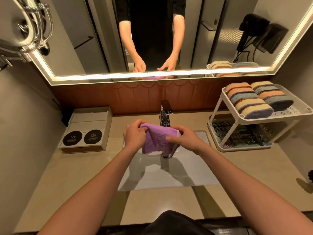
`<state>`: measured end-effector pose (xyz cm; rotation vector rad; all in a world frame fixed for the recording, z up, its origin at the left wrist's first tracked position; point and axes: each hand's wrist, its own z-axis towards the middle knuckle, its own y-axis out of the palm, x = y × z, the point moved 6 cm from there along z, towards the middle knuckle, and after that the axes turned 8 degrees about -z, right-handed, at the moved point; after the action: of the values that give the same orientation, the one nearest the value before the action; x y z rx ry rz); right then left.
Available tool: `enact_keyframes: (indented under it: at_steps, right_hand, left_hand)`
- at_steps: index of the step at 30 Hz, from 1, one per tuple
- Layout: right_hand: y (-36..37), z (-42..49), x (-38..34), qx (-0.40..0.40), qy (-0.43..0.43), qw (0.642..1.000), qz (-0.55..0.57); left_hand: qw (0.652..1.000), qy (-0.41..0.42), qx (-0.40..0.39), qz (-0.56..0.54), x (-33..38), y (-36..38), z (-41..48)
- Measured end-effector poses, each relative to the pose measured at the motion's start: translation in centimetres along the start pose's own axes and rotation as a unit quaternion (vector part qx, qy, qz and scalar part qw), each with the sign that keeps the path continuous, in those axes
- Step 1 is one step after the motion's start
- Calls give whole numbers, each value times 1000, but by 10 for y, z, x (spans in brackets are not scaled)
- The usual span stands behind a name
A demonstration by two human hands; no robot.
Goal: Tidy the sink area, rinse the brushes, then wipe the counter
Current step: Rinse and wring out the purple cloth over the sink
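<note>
Head camera looks steeply down, close over sink (169, 175); mirror (152, 48) fills the top.

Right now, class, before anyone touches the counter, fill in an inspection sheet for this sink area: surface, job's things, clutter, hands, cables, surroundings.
Surface: beige counter with a white sink set in it.
Job's things: purple cloth held above the sink; no brushes seen.
Clutter: box with two black discs at left; white two-tier rack at right, striped rolled towels on top.
Hands: left hand and right hand each grip the cloth's upper edge.
Cables: black cord below the wall-mounted hair dryer, seen in the mirror.
Surroundings: lit mirror, brown backsplash, faucet behind the sink.
</note>
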<state>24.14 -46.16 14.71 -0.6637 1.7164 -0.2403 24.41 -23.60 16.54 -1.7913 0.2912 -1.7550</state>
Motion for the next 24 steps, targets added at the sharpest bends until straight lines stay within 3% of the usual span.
enact_keyframes:
  at_steps: [3, 6, 9, 13, 16, 19, 24]
  right_hand:
    - [1, 1, -3, 57, -17, 992, -108]
    - [0, 1, -6, 86, -29, 967, -236]
    - [5, -1, -16, 107, -97, 946, -289]
    - [16, -7, -21, 128, -85, 978, -142]
    - [24, -14, -24, 123, -75, 988, -47]
    - [38, -21, -35, 35, -93, 994, 34]
    - [52, -25, -38, -69, 4, 958, 280]
  left_hand:
    - [1000, 4, 0, 22, 3, -1, -1]
    - [999, -17, 9, -46, -1, -1, -3]
    - [987, -98, -25, -125, -11, 11, -8]
    - [935, -262, -124, -202, -20, 36, -28]
    - [844, -357, -255, -308, 1, 49, -51]
    - [787, -332, -325, -407, 23, 61, -53]
    - [781, -296, -318, -449, 22, 59, -46]
